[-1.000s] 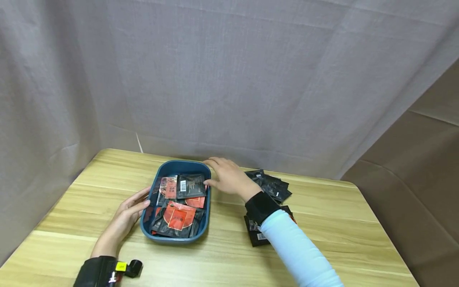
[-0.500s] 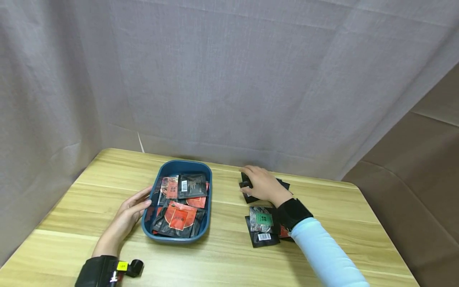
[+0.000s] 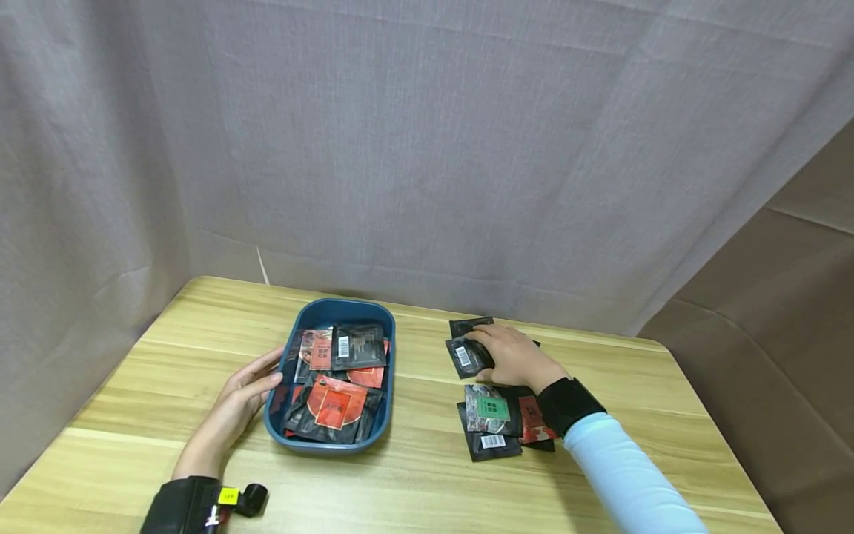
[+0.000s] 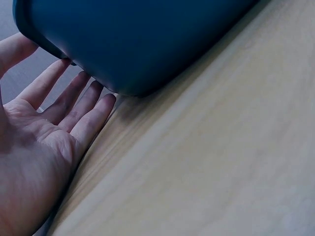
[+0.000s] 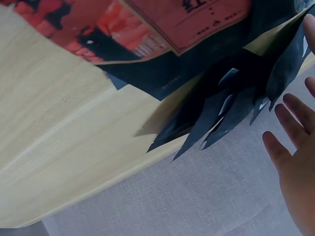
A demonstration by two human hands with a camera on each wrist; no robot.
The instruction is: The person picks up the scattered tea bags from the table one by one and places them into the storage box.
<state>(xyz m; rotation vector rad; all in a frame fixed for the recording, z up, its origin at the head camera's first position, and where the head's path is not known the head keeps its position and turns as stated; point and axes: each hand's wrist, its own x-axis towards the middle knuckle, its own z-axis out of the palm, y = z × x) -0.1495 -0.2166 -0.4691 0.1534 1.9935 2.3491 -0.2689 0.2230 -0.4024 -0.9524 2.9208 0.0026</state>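
My left hand [image 3: 236, 404] rests against the left side of a blue plastic bin [image 3: 270, 426]. In the left wrist view its fairly straight fingertips touch the wall, with the thumb at the rim. Inside the bin lie several flat sachets, including a red-and-black one [image 3: 333, 404] and a black one with a barcode [image 3: 358, 347]. My right hand [image 3: 517, 358] reaches over the far pile of black sachets [image 3: 467, 357], partly hiding it. In the right wrist view the fingers are spread beside the edges of the fanned sachets [image 5: 216, 115].
Nearer on the wooden table [image 3: 400, 489] lies a second group, with a green-labelled sachet [image 3: 492, 408], a red-labelled one [image 3: 534, 417] and a black one with a barcode [image 3: 490, 445]. A grey curtain [image 3: 427, 163] hangs right behind the table's far edge.
My right hand has moved from the bin's right rim to the far sachet pile, then slightly further right, uncovering the nearer group. The left hand and bin stay in place.
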